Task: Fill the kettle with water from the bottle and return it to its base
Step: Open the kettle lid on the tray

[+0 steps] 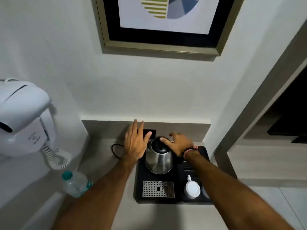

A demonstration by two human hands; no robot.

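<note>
Kettle (159, 157) is sitting on the tray (140, 176), between both hands. Right hand (180, 143) fingers (164, 140) are touching its lid; left hand (135, 143) is hovering spread, empty. Bottle (74, 183) is standing well left on the table (103, 156).

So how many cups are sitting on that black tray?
2. One white cup lies at the tray's front right, beside the metal drip grate. A second cup sits just right of it, mostly hidden by the right forearm. More could be hidden there.
</note>
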